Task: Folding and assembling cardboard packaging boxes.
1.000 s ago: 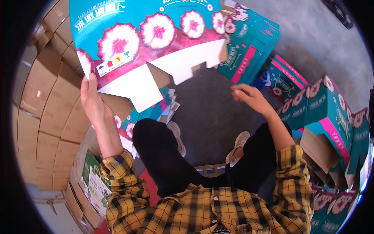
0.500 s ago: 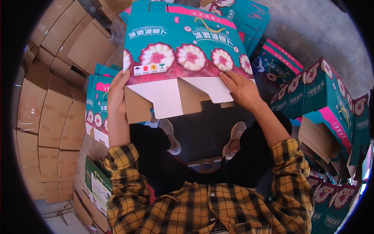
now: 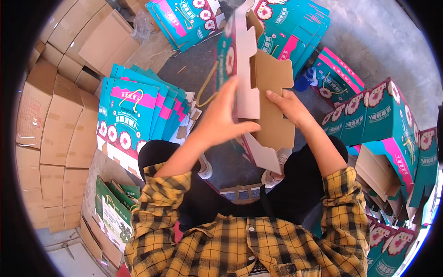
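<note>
A teal, pink and maroon cardboard gift box [image 3: 270, 115] is turned on edge in front of me, with its open end and cut flaps facing me. Plain brown card shows inside. My right hand [image 3: 293, 108] grips the box's right wall, the thumb on the brown inner side. Along the opposite side, my left hand [image 3: 219, 120] has its fingers stretched out and thumb spread apart, close to the white flap; whether it touches the card is unclear. A yellow cord handle [image 3: 207, 85] sticks out from the box's left side. The box's far end is blurred.
Flattened teal boxes [image 3: 134, 108] lean in a stack on my left, with more stacks [image 3: 187, 21] ahead. Assembled boxes [image 3: 369, 115] stand on the right beside a blue bottle [image 3: 304, 81]. Brown cartons [image 3: 62, 115] are piled at far left, near green boxes [image 3: 113, 203].
The box has turned from showing its printed face to standing on edge, opened out with its inside visible. My left hand has let go of its lower left edge and moved right.
</note>
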Demonstrator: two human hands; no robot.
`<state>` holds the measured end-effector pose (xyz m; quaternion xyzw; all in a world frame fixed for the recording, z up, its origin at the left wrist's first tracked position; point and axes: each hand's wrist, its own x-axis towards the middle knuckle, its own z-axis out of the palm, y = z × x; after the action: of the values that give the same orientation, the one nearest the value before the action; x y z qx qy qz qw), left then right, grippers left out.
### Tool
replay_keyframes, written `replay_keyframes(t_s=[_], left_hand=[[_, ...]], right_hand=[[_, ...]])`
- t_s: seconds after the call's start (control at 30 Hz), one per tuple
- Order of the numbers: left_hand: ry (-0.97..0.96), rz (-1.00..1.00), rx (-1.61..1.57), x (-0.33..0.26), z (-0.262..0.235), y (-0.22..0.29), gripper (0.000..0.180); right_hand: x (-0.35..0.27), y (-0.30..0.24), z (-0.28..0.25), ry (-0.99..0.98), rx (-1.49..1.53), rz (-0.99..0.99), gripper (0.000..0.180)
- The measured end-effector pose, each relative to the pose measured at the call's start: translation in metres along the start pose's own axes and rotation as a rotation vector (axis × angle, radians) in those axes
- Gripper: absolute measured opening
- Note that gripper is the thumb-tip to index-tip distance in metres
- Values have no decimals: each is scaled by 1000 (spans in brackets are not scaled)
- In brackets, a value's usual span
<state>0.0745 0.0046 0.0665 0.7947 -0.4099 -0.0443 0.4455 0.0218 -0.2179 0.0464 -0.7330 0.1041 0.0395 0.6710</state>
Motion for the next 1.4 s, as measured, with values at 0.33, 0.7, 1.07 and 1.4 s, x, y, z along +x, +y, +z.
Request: replay_keyframes(t_s=[0.33, 0.7, 1.07, 1.4], left_hand=[[70, -260, 39, 0, 54, -37, 64], [-192, -94, 359, -51, 43, -28, 73], [-278, 196, 545, -32, 35, -39, 90], [-429, 55, 554, -24, 25, -45, 79]], right_hand=[[13, 34, -7, -46, 155, 296, 35], [43, 69, -93, 249, 37, 230, 30], [46, 57, -71, 216, -65, 172, 31], [57, 56, -69, 181, -59, 182, 29]])
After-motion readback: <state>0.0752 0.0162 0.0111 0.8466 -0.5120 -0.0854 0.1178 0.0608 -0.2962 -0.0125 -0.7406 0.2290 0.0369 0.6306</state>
